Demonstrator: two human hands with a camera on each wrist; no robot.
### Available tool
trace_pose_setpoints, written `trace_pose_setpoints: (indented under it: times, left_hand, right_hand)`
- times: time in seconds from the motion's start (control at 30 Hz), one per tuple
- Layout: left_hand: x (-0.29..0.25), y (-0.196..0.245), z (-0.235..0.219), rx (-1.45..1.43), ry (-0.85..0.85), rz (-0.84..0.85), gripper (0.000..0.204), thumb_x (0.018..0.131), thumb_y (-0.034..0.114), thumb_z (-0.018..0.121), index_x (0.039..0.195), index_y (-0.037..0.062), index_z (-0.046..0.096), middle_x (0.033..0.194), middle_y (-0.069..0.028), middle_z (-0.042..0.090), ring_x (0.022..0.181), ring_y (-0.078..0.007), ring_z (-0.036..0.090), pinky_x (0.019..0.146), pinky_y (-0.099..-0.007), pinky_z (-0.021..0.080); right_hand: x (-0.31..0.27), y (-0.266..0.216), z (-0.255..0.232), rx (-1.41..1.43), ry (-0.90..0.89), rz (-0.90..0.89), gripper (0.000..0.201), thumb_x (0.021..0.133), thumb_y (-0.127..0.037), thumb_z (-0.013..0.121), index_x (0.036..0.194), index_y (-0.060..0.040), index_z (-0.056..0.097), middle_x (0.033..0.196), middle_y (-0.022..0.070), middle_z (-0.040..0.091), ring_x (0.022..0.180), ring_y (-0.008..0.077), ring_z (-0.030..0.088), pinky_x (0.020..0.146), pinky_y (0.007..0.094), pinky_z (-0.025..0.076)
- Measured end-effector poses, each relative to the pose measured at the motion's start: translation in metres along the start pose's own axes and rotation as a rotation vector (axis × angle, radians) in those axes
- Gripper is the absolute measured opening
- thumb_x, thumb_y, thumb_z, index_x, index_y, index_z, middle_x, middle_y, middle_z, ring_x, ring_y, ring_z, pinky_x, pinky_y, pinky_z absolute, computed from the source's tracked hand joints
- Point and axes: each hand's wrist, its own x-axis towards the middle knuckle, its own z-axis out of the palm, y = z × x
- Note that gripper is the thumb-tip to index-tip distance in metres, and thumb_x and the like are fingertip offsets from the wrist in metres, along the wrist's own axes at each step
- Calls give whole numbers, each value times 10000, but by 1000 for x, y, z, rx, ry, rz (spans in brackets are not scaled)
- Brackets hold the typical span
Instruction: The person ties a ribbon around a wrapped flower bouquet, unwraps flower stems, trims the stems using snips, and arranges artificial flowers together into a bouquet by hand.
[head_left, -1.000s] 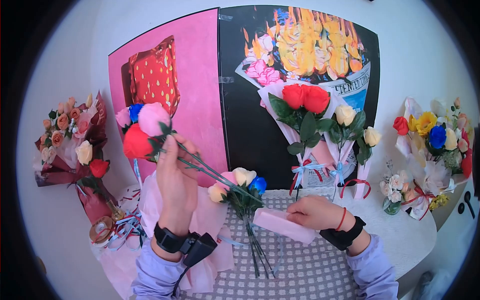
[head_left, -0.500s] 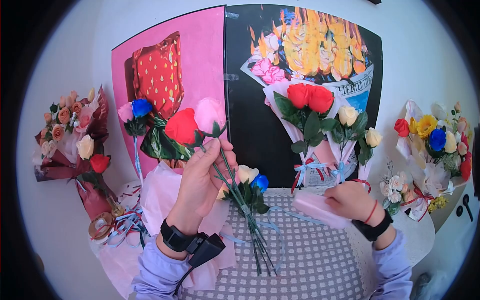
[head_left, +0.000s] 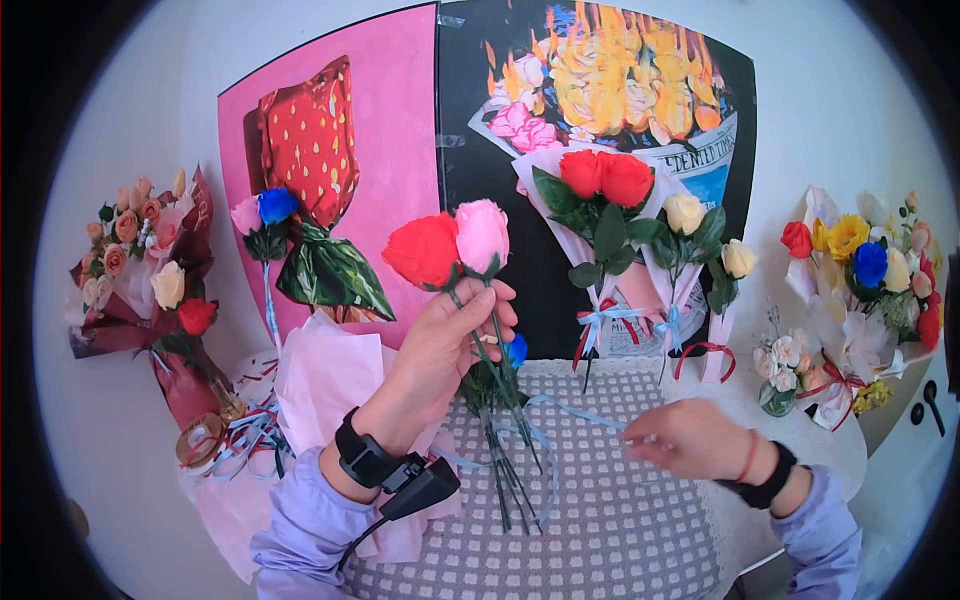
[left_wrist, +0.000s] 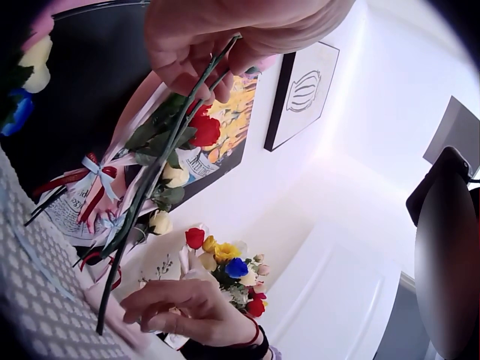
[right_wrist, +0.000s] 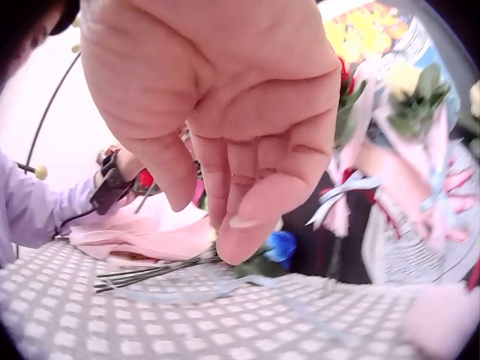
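Observation:
My left hand [head_left: 435,350] pinches the green stems of a red rose [head_left: 420,250] and a pink rose [head_left: 483,236], blooms up, over the table's middle. Behind it, a blue rose [head_left: 517,350] shows from a bunch lying on the cloth, its other blooms mostly hidden. That bunch's stems [right_wrist: 150,274] point toward me. To the right, my right hand [head_left: 685,440] hovers over the cloth with loosely bent fingers and nothing in them. A folded pink paper [right_wrist: 444,322] lies near it in the right wrist view. A light blue ribbon [head_left: 575,410] trails between the hands.
Pink wrapping paper [head_left: 325,375] spreads at the left, beside a ribbon spool [head_left: 200,440] and cut ribbons. Wrapped red roses [head_left: 605,175] and cream roses stand at the back. More bouquets flank both sides, including a yellow flower [head_left: 848,238]. Two painted boards lean behind.
My left hand has moved right with the red and pink roses and turned them more upright. My right hand has moved right and let go of the folded pink paper.

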Motion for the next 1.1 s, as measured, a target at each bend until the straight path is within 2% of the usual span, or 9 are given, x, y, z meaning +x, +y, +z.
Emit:
trace_pose_setpoints:
  times: [0.1,0.2,0.3,0.37,0.47,0.57,0.67,0.9,1.1]
  left_hand:
    - [-1,15,2,49,-28,28,235,909,250,441,993,44,518,818,-18,545,743,-88,523,616,-209,398]
    - [-12,35,2,129,-27,78,234,907,240,442,993,36,517,807,-23,542,731,-95,519,614,-215,397]
    - [-28,50,-6,172,6,66,232,904,231,449,983,22,513,794,-32,542,725,-106,519,616,-226,399]
    - [-41,54,-17,171,68,46,222,898,213,457,990,15,501,792,-41,545,731,-119,524,624,-235,403]
    - [-55,50,-37,153,127,-41,218,897,204,453,1010,21,489,797,-45,545,742,-127,530,634,-239,406]
    - [-69,40,-55,126,157,-142,226,898,201,448,1035,24,475,815,-49,552,757,-130,534,658,-245,411]
    - [-76,29,-69,86,157,-224,234,901,198,442,1054,22,463,836,-53,560,769,-131,534,685,-255,415]
    - [-62,-20,-71,31,67,-299,281,888,193,480,1094,8,438,900,-89,571,805,-156,553,724,-264,443]
    - [-55,-63,-68,3,31,-608,393,895,153,469,1239,-12,379,1226,-81,447,1113,-151,430,949,-274,348]
  right_hand:
    - [37,-23,38,129,-119,-94,260,787,-242,562,951,-41,571,780,170,602,731,335,582,641,424,451]
    - [71,-42,76,279,-13,-55,351,777,-262,581,985,12,512,791,197,599,755,361,581,671,420,456]
    - [98,-41,104,376,-86,174,466,731,-276,628,1018,57,472,806,230,593,774,382,583,694,410,462]
    - [110,-34,119,451,-58,214,535,722,-250,660,1113,35,433,762,129,593,673,262,593,629,345,472]
    - [117,-26,130,822,10,256,533,655,-206,649,1062,83,463,780,169,599,652,239,599,582,330,471]
    - [94,-34,87,1194,-78,456,463,681,-163,611,1062,64,479,722,89,583,522,118,516,452,252,406]
    - [68,-26,62,1434,-40,384,383,759,-70,561,1115,7,442,709,49,578,489,63,463,413,186,330]
    - [25,-24,35,1323,182,233,373,789,-48,537,1140,-2,421,635,25,545,461,69,466,410,193,343]
    - [11,-31,30,1164,293,272,451,776,-37,613,1178,-1,411,617,-16,548,461,16,447,397,166,305]
